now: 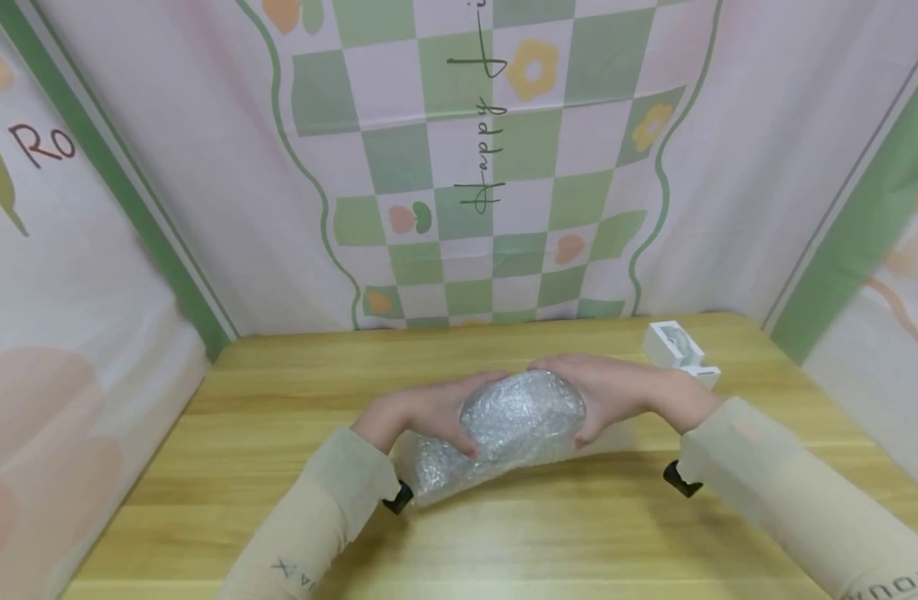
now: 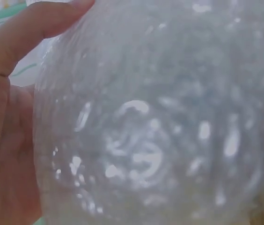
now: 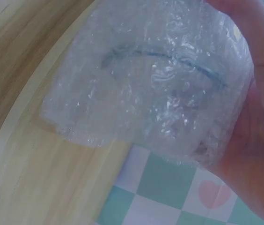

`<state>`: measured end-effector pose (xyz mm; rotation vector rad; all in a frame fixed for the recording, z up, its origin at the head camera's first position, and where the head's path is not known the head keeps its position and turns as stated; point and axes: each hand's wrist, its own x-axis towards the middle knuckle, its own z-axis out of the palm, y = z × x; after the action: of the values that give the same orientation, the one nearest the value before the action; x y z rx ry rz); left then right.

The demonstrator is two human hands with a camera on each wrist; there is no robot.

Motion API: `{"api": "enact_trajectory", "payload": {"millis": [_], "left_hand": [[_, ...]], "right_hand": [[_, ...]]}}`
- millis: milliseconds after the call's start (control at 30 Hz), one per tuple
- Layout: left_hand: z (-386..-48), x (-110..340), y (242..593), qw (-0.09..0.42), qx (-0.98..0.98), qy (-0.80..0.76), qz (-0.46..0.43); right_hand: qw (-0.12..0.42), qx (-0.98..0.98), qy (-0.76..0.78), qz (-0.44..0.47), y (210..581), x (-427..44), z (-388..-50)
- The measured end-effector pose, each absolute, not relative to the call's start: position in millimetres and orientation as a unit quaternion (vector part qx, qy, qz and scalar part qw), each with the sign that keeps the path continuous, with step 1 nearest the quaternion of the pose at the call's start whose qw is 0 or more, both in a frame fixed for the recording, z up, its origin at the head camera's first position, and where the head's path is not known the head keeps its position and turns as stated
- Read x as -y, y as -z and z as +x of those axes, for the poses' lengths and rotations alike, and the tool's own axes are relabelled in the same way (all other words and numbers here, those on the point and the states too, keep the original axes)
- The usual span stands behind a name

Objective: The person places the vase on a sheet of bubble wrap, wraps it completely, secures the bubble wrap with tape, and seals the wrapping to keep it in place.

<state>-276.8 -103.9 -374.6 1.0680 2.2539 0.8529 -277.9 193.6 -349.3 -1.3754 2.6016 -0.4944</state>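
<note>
A bundle of clear bubble wrap (image 1: pixel 522 417) is held between both hands over the middle of the wooden table. My left hand (image 1: pixel 438 414) grips its left side, with the thumb towards me. On the opposite side my right hand (image 1: pixel 607 392) grips it with curved fingers. A loose flap of the wrap hangs down on the left, below the left hand. In the right wrist view a dark curved line shows through the bubble wrap (image 3: pixel 165 79), like a rim; what is wrapped inside cannot be told. The left thumb (image 2: pixel 33 23) presses on the bulging wrap in the left wrist view.
A small white holder (image 1: pixel 672 343), with what looks like a clear roll inside, stands at the back right of the wooden table (image 1: pixel 293 492), beyond the right wrist. A printed, checkered curtain (image 1: pixel 459 167) hangs behind the table, with more cloth on both sides.
</note>
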Motion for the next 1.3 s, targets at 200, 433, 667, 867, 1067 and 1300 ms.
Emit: {"api": "enact_trajectory", "payload": {"millis": [200, 433, 667, 867, 1067, 1300], "left_hand": [[-272.0, 103.0, 378.5, 0.242, -0.831, -0.306, 0.397], [-261.4, 101.1, 376.3, 0.212, -0.85, -0.267, 0.401], [-254.1, 98.2, 375.6, 0.194, -0.862, -0.239, 0.404], [-250.6, 97.3, 381.4, 0.171, -0.869, -0.234, 0.402], [-245.5, 97.9, 385.0, 0.149, -0.879, -0.226, 0.393], [-239.1, 96.2, 390.8, 0.127, -0.892, -0.213, 0.377]], "right_hand": [[0.091, -0.874, 0.167, -0.448, 348.0, -194.2, -275.0], [0.133, -0.875, 0.179, -0.43, 345.4, -195.2, -275.3], [0.187, -0.858, 0.215, -0.427, 343.1, -195.8, -278.8], [0.216, -0.843, 0.241, -0.429, 344.2, -196.1, -282.0], [0.21, -0.843, 0.236, -0.435, 344.6, -194.1, -283.4], [0.172, -0.871, 0.181, -0.423, 343.3, -194.7, -278.1]]}}
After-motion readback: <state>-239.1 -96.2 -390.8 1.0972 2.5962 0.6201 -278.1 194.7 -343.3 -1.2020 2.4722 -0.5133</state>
